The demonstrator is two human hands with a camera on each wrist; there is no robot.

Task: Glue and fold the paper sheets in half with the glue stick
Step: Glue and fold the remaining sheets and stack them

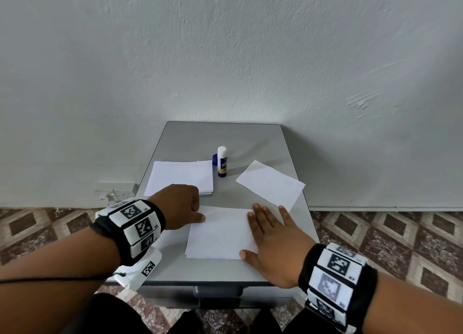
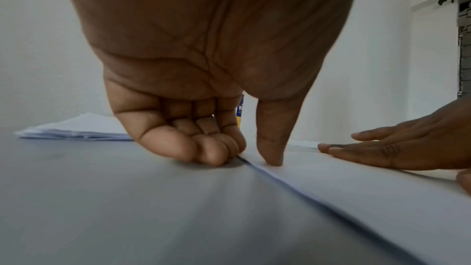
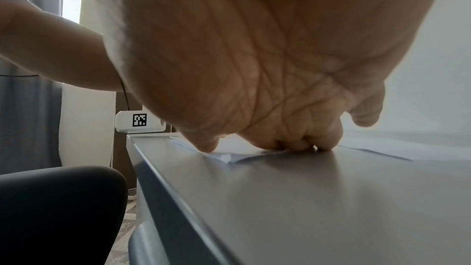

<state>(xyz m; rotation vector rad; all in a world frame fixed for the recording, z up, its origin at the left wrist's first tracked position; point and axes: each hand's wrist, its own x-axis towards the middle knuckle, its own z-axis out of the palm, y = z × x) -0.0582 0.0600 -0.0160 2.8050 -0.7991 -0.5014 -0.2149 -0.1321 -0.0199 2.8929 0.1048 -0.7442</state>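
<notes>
A folded paper sheet [image 1: 220, 233] is laid flat on the near part of the grey worktop [image 1: 225, 138], pressed from both sides. The left hand [image 1: 179, 206] is seen with its fingers curled into the palm; their knuckles [image 2: 203, 148] are set against the worktop just beside the sheet's left edge, while the straightened thumb [image 2: 271, 144] is pressed down on the paper near that edge. Nothing is gripped by this hand. The right hand [image 1: 273, 243] is spread flat, palm down, over the sheet's right edge — fingers straight, thumb at the near right corner, nothing clasped.

The glue stick [image 1: 222, 161] is stood upright on the far middle of the worktop, and its blue cap [image 1: 215, 159] is seen just beside it on the left. A stack of white sheets [image 1: 181, 179] is found to the left of the glue stick, behind the left hand. Another folded sheet [image 1: 270, 184] is lying at an angle on the right, well apart from the stack — its near corner reaches close to the right hand's fingertips.
</notes>
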